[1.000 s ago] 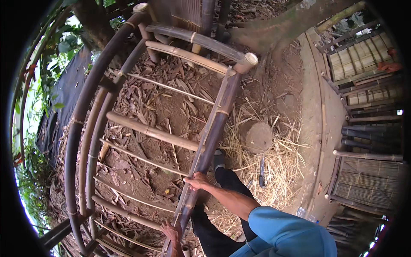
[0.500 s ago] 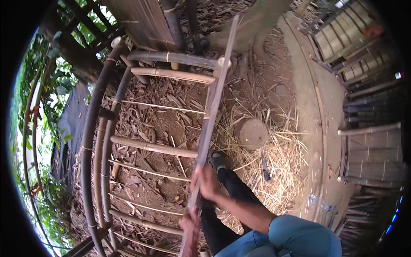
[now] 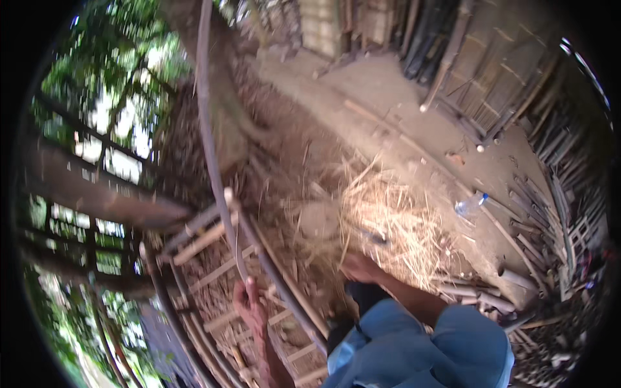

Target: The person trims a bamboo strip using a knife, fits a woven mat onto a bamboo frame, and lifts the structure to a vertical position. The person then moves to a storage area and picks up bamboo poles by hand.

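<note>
My left hand (image 3: 251, 307) is closed round the near end of a long, thin bamboo strip (image 3: 212, 152). The strip runs up and away past the corner of a bamboo frame (image 3: 272, 268) with rails and rungs, bowing slightly. My right hand (image 3: 362, 268) is off the strip, low beside my knee at the edge of the straw; motion blur hides what its fingers do. Just beyond it are a round chopping block (image 3: 319, 220) and a dark, slim tool (image 3: 372, 236), possibly a knife, lying on the straw.
Pale straw (image 3: 404, 223) covers the ground to the right. Farther right lie a clear plastic bottle (image 3: 471, 204) and many cut bamboo pieces (image 3: 527, 242). Woven bamboo panels (image 3: 491, 71) stand at the back right. A tree trunk (image 3: 223, 123) rises behind the frame.
My view has swung to the right. My right hand has let go of the strip and dropped toward the straw and block. My left hand still grips the strip, now at its near end.
</note>
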Motion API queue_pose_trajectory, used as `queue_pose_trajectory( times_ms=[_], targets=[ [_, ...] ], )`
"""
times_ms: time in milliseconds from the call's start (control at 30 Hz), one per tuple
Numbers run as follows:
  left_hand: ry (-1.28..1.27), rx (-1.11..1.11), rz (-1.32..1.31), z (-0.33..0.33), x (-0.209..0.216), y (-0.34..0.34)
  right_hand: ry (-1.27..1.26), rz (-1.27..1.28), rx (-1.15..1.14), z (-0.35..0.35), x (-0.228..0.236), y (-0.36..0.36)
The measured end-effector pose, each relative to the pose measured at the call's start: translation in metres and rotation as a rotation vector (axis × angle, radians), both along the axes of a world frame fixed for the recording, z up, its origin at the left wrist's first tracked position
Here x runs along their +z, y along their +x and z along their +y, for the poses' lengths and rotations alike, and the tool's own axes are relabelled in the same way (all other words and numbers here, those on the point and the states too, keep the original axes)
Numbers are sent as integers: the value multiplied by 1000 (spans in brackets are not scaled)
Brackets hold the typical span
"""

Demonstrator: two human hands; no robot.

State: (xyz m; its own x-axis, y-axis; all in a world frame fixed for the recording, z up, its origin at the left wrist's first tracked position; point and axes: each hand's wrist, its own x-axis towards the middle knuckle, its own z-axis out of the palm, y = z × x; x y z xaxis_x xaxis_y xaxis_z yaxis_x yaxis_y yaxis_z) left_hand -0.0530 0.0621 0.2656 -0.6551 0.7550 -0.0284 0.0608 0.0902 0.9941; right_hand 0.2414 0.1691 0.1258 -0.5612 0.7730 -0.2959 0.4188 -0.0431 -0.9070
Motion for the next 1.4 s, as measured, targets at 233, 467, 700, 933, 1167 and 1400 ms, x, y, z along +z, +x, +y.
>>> queue_pose_trajectory(
  times_ms=[233,467,700,933,1167,1400],
  targets=[
    [338,-315,27,176,56,86,13,-680,-456,-55,-85,230],
    [433,-395,-22,305,107,173,135,-758,-717,12,-94,322],
    [542,-417,33,391,164,215,235,-226,-1002,66,-13,303],
    [545,-454,-48,480,177,288,349,-692,-730,13,-140,352],
    [613,-473,-36,642,172,323,-164,-415,-922,165,-106,388],
    [571,-530,-88,904,132,403,50,-487,-771,527,-40,531]
  ],
)
